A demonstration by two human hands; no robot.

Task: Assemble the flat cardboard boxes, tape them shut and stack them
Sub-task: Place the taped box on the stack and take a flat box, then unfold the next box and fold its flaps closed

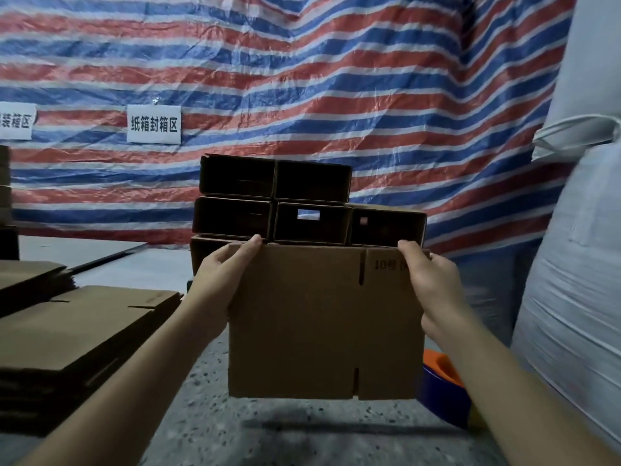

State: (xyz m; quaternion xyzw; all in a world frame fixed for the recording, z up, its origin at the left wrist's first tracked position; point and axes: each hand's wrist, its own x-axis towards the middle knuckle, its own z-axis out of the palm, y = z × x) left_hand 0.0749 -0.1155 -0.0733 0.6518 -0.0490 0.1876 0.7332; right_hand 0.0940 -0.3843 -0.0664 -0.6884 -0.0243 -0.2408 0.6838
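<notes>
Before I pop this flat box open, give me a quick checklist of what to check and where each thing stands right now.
1. Both hands on the box: ok. The left hand and right hand grip the upper corners of the flat box.
2. Box clear of the floor: ok, it is held in the air above the floor.
3. Box opened up: not ok, it is flat.
4. Tape within reach: ok, a blue and orange tape dispenser sits by the right forearm.
5. Room on the stack: ok, the stack of made boxes has a gap at its top right.
6. More flat boxes: ok, pile of flat boxes on the left.
</notes>
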